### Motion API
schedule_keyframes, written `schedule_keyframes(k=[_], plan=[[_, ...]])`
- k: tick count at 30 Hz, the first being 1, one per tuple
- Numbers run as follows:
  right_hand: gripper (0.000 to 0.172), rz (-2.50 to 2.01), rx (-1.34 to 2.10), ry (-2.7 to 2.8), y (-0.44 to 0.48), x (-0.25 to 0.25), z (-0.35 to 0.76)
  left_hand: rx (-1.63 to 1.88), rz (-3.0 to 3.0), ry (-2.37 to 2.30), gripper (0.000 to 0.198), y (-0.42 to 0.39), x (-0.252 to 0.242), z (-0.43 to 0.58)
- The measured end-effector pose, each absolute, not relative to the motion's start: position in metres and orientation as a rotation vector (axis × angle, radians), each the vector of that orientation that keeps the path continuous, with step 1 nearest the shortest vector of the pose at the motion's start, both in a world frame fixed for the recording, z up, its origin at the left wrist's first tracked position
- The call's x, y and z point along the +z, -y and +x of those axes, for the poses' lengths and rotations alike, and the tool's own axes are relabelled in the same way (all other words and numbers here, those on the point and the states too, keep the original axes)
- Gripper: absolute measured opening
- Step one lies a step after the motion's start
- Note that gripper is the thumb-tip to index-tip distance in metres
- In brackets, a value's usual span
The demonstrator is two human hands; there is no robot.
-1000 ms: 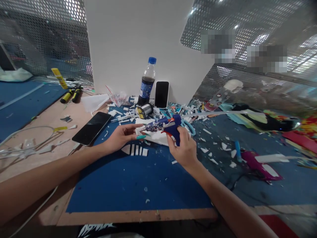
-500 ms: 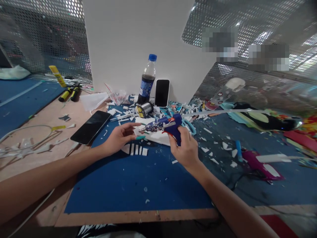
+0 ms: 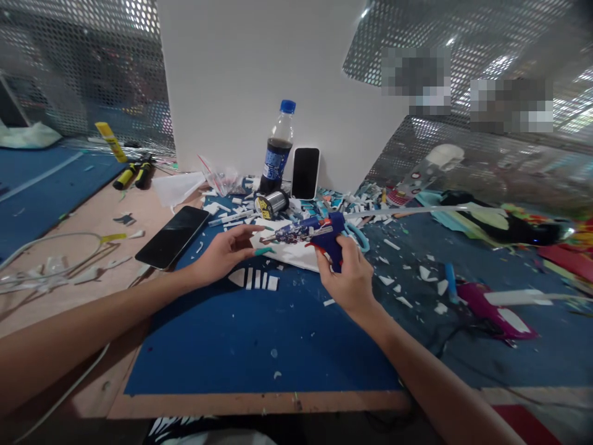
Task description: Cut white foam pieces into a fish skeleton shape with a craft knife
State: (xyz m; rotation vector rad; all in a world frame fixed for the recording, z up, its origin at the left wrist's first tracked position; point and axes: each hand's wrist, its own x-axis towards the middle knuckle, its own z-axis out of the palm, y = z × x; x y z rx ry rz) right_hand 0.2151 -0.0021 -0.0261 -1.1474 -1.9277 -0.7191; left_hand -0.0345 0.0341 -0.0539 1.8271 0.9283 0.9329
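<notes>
My right hand (image 3: 347,275) is wrapped round the handle of a dark blue glue gun (image 3: 324,232) with an orange trigger. A long, pale glue stick (image 3: 398,212) juts from its back end to the right. The nozzle points left, toward my left hand (image 3: 227,252), whose long teal-nailed thumb and fingers are apart on either side of the tip. I make out nothing held between them. Beneath the gun lies a white board (image 3: 296,254), partly covered. Just below my left hand, several small white cut pieces (image 3: 258,279) lie in a row on the blue mat (image 3: 259,346).
Behind stand a cola bottle (image 3: 277,154), a wire spool (image 3: 272,204) and an upright white-framed phone (image 3: 306,173). Another phone (image 3: 173,237) lies left. Light-blue scissors (image 3: 359,237) are behind my right hand. White scraps (image 3: 386,280) and a magenta glue gun (image 3: 495,312) lie right.
The whole view has shifted slightly. Both hands and the glue gun keep nearly the same places relative to each other.
</notes>
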Motion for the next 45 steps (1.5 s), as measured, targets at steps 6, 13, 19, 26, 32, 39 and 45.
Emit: schedule_keyframes(k=[6, 13, 19, 26, 32, 39, 45], plan=[[0.034, -1.423, -0.408, 1.854, 0.001, -0.024, 0.217, 0.845, 2.168, -1.055, 0.033, -0.047, -0.048, -0.061], [0.026, -1.599, -0.243, 1.925, -0.001, -0.005, 0.206, 0.518, 2.555, -1.425, 0.039, -0.035, -0.058, -0.083], [0.032, -1.715, -0.238, 2.044, -0.002, 0.007, 0.182, 0.476, 2.673, -1.491, 0.043, -0.03, -0.065, -0.086], [0.036, -1.788, -0.337, 2.176, -0.003, 0.02, 0.162, 0.772, 2.645, -1.488, 0.035, -0.04, -0.03, -0.095], [0.041, -1.891, -0.461, 2.255, -0.007, 0.02, 0.144, 1.275, 2.573, -1.405, 0.024, -0.037, 0.065, -0.069], [0.039, -1.958, -0.439, 2.265, -0.009, 0.014, 0.128, 1.082, 2.66, -1.198, 0.027, -0.038, 0.099, -0.008], [0.035, -1.925, -0.447, 2.23, -0.004, 0.015, 0.129, 1.122, 2.652, -1.054, 0.016, -0.05, 0.101, 0.02]])
